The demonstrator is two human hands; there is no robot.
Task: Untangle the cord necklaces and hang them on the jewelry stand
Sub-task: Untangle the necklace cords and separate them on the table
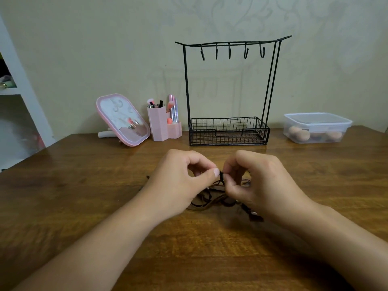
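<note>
Two bare hands meet over a glossy brown wood-grain table [63, 206], pinching the same dark knot. Left hand [178, 181] has thumb and forefinger closed narrow on a small black lump of cord; right hand [258, 181] pinches it from the other side, fingertips nearly touching the left thumb. Both are closed on the cord necklaces [212, 198], a tangled bundle of thin black and brown strands, matte, rope-like, partly hidden under the palms. From the pinch point the bundle trails down and toward the camera, spreading onto the table below and between the wrists; a blurred dark bit, maybe a pendant or clasp, lies near the right wrist, can't tell which. One stray black cord end pokes out left of the left hand. No clear long axis, just a loose heap, roughly wider than deep.

Jewelry stand [228, 91] sits upright behind the hands, well apart from them, near the wall: thin black wire frame, curved top bar with five small hooks, all bare, and a rectangular mesh basket at the base. Top bar runs left to right. Left of it, touching or just beside, a pink hexagonal brush holder [161, 127] with brushes, then a tilted pink rounded-rectangle mirror [122, 119]. Right of the stand, a clear plastic lidded box [317, 127] holds peach egg-shaped sponges.
</note>
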